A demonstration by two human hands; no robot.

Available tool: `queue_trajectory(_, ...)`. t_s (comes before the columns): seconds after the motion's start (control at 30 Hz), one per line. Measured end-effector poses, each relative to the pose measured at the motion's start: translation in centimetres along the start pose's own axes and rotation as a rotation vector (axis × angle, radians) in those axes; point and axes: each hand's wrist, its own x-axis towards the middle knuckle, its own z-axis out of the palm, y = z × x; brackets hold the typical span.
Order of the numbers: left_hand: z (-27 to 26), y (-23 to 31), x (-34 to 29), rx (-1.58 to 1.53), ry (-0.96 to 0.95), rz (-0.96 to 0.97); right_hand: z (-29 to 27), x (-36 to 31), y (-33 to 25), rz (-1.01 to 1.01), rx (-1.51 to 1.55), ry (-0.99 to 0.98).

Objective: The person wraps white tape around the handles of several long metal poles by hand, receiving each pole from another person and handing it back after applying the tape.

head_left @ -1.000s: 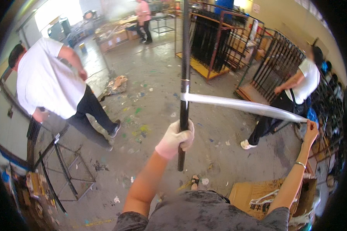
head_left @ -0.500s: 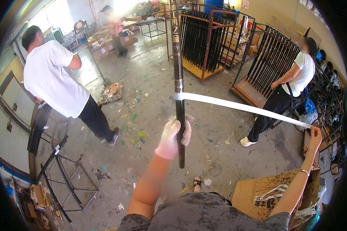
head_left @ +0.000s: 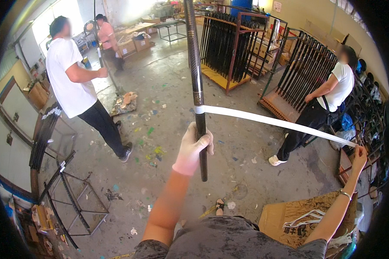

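Observation:
My left hand, in a thin white glove, is wrapped round the lower part of a long, glossy black rod. Held nearly upright, the rod runs past the top of the picture; its lower end sticks out below my fist. Just above the glove, a strip of white tape goes round the rod and stretches taut to the right, sloping down a little. Its far end is pinched between the fingers of my bare right hand, held out at arm's length with a bracelet on the wrist.
A co-worker in white stands at left, another at right beside a rack of black rods. Behind is a second rack. Metal stand at lower left; open cardboard box with white strips by my right arm.
The rod has turned, so its lettering no longer faces me. My right hand has moved slightly outward with the tape. The left co-worker has turned and shifted right.

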Motion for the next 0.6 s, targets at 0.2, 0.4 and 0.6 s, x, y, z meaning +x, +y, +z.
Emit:
queue_trajectory(0.2,-0.9,-1.2,0.9,-0.047,0.071,-0.121,0.0,-1.0,-0.7,-0.039,0.014,-0.131)
queue_trajectory(0.4,-1.1,-3.8,1.8,0.139,0.225,-0.149,1.4,-4.2,0.1,0.144,0.176,-0.267)
queue_trajectory(0.6,-2.2,-5.6,1.3,0.140,0.316,-0.190,1.8,-5.8,2.0,0.121,0.141,-0.254)
